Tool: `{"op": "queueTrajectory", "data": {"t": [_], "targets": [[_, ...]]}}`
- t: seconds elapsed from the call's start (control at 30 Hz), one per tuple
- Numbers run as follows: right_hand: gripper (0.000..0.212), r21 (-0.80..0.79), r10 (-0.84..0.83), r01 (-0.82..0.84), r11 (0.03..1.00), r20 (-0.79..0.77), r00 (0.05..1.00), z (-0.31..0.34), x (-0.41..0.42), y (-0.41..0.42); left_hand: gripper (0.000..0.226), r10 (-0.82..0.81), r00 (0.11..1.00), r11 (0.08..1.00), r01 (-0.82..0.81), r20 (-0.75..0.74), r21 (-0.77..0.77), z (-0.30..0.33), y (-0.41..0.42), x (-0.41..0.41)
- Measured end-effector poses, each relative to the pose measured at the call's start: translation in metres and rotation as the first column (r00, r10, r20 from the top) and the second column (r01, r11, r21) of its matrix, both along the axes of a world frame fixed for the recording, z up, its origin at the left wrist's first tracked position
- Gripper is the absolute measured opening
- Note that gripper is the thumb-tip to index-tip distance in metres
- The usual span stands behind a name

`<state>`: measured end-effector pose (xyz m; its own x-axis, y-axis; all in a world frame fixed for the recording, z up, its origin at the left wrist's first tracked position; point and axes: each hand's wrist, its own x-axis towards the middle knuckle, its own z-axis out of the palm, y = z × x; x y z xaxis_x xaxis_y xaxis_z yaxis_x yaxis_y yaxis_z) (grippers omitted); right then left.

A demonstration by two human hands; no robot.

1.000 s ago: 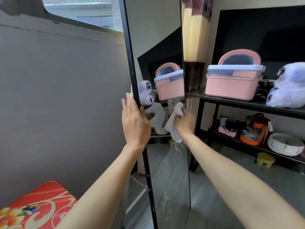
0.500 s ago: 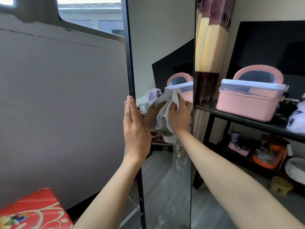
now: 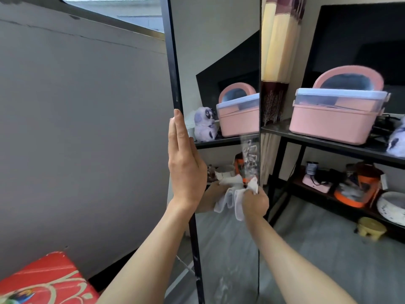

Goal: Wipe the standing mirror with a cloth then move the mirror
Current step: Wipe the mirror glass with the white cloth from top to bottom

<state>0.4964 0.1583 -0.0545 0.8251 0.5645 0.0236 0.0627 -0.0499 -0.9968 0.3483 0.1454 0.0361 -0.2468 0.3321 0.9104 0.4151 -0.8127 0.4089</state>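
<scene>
The right hand (image 3: pixel 254 202) has its fingers curled tight around a white cloth (image 3: pixel 235 199) and pushes it onto the glass, at about 5 o'clock from the middle of the view. The left hand (image 3: pixel 186 163) is flat, fingers straight and pressed together, lying along the black left edge of the mirror (image 3: pixel 217 62), with the thumb hidden behind.

The mirror stands tall in the middle. Its right edge is close to a black shelf (image 3: pixel 328 145) at 3 o'clock, with a thin gap and a curtain (image 3: pixel 278 40) between them. At 9 o'clock a grey wall (image 3: pixel 76 128) sits right behind the left edge. A red box (image 3: pixel 43 281) is at 7 o'clock. Bare grey floor (image 3: pixel 328 260) lies open at 4 o'clock.

Half a second ago the cloth was higher up, level with the left fingertips. It is now down below the left wrist, and a wet streak (image 3: pixel 249 156) shows above it. The left hand has kept its place.
</scene>
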Motion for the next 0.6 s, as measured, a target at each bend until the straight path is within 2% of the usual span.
{"op": "queueTrajectory", "data": {"t": [0.1,0.17,0.27,0.37,0.47,0.53,0.6], "targets": [[0.042,0.118,-0.047,0.018,0.993,0.246,0.968,0.046,0.003,0.014,0.051,0.001,1.0,1.0,-0.001,0.001,0.021,-0.001,0.003,0.004],[0.044,0.215,-0.049,-0.047,0.976,0.42,0.906,0.086,0.0,0.024,0.051,0.004,1.0,0.999,-0.003,-0.009,0.039,-0.002,0.005,0.005],[0.042,0.293,-0.036,-0.135,0.946,0.511,0.859,0.134,-0.008,0.036,0.053,0.001,1.0,1.0,-0.001,-0.003,0.024,-0.003,0.007,0.004],[0.041,0.299,0.022,-0.198,0.934,0.504,0.864,0.143,-0.005,0.048,0.057,0.005,1.0,1.0,-0.005,0.0,0.03,-0.004,0.007,0.003],[0.042,0.227,0.068,-0.17,0.959,0.398,0.915,0.11,0.008,0.056,0.053,0.026,0.999,0.999,-0.027,0.023,0.031,-0.004,0.008,0.002],[0.041,0.088,0.101,-0.135,0.987,0.312,0.945,0.072,0.017,0.051,0.051,0.046,0.999,0.998,-0.048,0.029,0.045,-0.004,0.008,0.0],[0.037,-0.1,0.194,-0.173,0.98,0.273,0.942,0.039,0.025,0.039,0.048,0.06,0.998,0.996,-0.061,0.013,0.07,-0.004,0.006,-0.001]]}}
